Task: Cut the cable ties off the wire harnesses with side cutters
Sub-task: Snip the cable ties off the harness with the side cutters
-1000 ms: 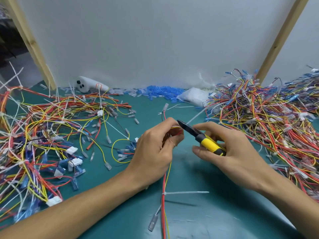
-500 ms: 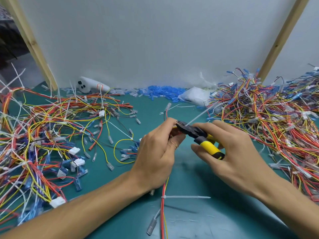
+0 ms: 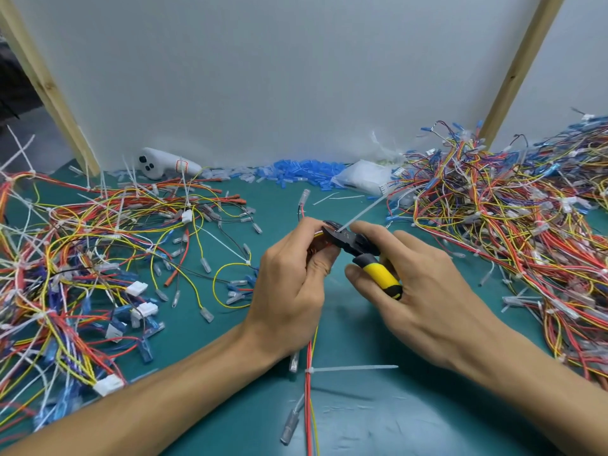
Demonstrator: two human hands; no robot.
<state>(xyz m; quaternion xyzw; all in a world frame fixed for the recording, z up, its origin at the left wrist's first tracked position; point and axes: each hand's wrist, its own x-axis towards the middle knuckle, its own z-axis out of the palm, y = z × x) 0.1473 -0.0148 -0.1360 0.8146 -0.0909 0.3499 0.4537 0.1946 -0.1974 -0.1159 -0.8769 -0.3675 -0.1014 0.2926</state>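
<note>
We've moved the side cutters [image 3: 357, 246] in: nose now on the cable tie [image 3: 362, 212] right at our left hand [image 3: 289, 281], its grip pinching the harness [image 3: 308, 350]; right hand [image 3: 418, 291] grip curls round the handles. Cut looks imminent.

2 hands [image 3: 289, 284], 1 side cutters [image 3: 378, 274], 1 held harness [image 3: 308, 357], 2 wire heaps [image 3: 65, 258], 2 wooden posts [image 3: 49, 90]

A plain white wall [image 3: 279, 77] rises just behind the green table [image 3: 378, 422], evenly lit; the left wooden post [image 3: 42, 83] slants along one edge, the right wooden post [image 3: 519, 70] along the other; a dark gap [image 3: 14, 93] shows beyond the left one.
</note>
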